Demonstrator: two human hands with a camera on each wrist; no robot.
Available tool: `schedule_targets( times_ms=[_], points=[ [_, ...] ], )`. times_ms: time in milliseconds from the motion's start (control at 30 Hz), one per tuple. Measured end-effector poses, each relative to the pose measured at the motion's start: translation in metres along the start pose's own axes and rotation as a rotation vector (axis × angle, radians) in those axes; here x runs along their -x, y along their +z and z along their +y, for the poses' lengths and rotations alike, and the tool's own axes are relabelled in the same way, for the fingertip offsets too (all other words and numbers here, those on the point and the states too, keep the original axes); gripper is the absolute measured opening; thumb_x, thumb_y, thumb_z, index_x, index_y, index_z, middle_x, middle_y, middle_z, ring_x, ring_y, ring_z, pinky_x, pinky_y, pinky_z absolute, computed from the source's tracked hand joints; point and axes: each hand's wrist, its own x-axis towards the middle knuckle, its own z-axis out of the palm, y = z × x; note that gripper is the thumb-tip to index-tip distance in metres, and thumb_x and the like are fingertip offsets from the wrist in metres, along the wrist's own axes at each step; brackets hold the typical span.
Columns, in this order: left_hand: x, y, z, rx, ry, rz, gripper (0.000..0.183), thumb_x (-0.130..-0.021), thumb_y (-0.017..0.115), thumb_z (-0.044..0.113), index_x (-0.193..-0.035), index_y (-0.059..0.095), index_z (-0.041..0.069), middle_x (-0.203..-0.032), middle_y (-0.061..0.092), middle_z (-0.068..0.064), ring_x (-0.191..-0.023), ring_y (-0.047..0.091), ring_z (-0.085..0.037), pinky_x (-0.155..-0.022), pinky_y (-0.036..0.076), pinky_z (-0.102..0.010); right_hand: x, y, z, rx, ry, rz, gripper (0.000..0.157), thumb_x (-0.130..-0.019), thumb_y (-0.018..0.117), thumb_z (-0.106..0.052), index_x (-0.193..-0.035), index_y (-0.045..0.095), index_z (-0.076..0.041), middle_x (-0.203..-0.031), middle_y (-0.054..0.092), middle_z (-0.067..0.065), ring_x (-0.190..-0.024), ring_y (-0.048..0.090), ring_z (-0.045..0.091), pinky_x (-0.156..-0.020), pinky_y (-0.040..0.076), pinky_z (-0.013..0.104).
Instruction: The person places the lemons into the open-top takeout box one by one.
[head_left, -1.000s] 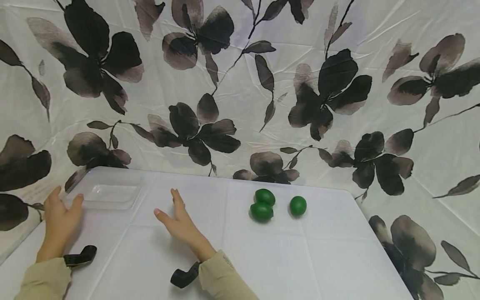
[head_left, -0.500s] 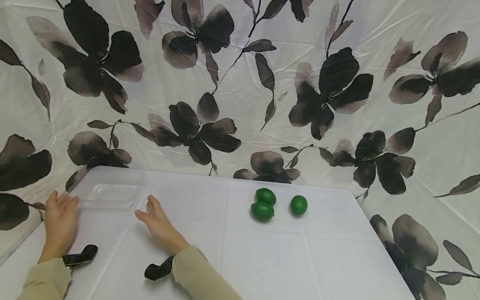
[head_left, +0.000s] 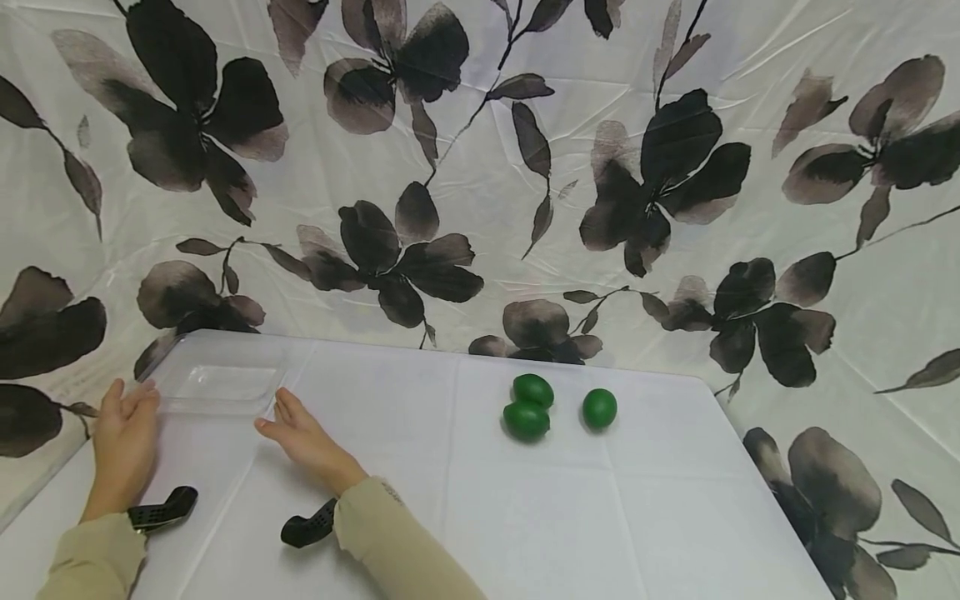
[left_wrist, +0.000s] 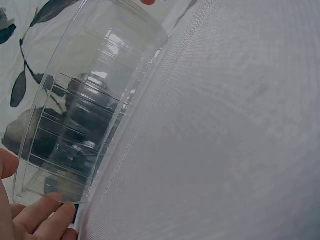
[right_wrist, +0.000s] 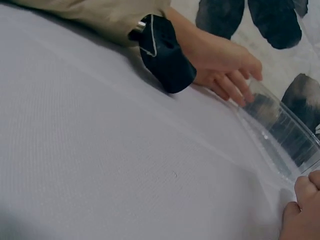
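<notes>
A clear plastic container (head_left: 217,407) lies on the white-covered table at the far left, between my two hands. My left hand (head_left: 126,442) is at its left end. In the left wrist view the thumb is beside the container's rim and the relaxed fingers (left_wrist: 54,215) lie against the end wall of the container (left_wrist: 107,60). My right hand (head_left: 309,443) is at the right front corner, fingers fairly straight, fingertips right at the rim. In the right wrist view, my right hand (right_wrist: 306,205) shows only partly, at the lower right edge.
Three green limes sit right of the middle: one lime (head_left: 533,389) behind another lime (head_left: 527,422), and a lime (head_left: 599,409) apart to their right. A floral cloth (head_left: 450,150) hangs behind the table (head_left: 525,517). Black wrist mounts (head_left: 309,527) are on both wrists.
My right hand has moved left to the container's right corner. My left hand's thumb and fingers have drawn closer together at the left end. The container and limes stay in place.
</notes>
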Motion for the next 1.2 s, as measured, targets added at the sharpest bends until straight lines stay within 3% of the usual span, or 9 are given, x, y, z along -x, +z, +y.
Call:
schedule_targets(
  times_ms=[167, 400, 833, 1200],
  points=[
    [-0.0003, 0.0003, -0.0001, -0.028, 0.028, -0.006, 0.070, -0.106, 0.031, 0.035, -0.159, -0.007, 0.010, -0.160, 0.022, -0.011, -0.150, 0.012, -0.023, -0.122, -0.002, -0.041, -0.0007, -0.0021, -0.0019, 0.033, 0.010, -0.024, 0.068, -0.099, 0.057, -0.026, -0.158, 0.025, -0.011, -0.159, 0.031, -0.005, -0.141, 0.030, 0.001, -0.112, 0.028, 0.017],
    [-0.0008, 0.0027, -0.0002, -0.035, 0.018, 0.005, 0.069, -0.106, 0.034, 0.034, -0.160, -0.002, 0.010, -0.158, 0.029, -0.008, -0.149, 0.018, -0.019, -0.122, 0.002, -0.039, -0.0003, -0.0035, -0.0039, 0.014, 0.014, -0.041, 0.067, -0.101, 0.056, -0.025, -0.158, 0.024, -0.010, -0.160, 0.030, -0.003, -0.142, 0.029, 0.001, -0.112, 0.027, 0.017],
    [-0.0006, 0.0035, 0.0038, -0.028, -0.026, 0.000, 0.070, -0.105, 0.038, 0.034, -0.160, 0.002, 0.008, -0.157, 0.032, 0.002, -0.150, 0.012, -0.020, -0.122, -0.002, -0.043, -0.0017, -0.0008, -0.0021, -0.021, -0.016, -0.031, 0.064, -0.101, 0.054, -0.019, -0.157, 0.025, -0.006, -0.160, 0.031, 0.003, -0.143, 0.031, 0.007, -0.111, 0.028, 0.016],
    [0.0006, 0.0031, 0.0038, -0.021, -0.037, 0.010, 0.069, -0.105, 0.043, 0.035, -0.160, 0.010, 0.012, -0.152, 0.039, 0.009, -0.148, 0.019, -0.011, -0.122, 0.003, -0.041, 0.0071, 0.0011, -0.0068, -0.062, 0.013, -0.050, 0.066, -0.102, 0.054, -0.022, -0.158, 0.022, -0.010, -0.161, 0.027, -0.001, -0.144, 0.029, 0.008, -0.113, 0.027, 0.018]
  ],
)
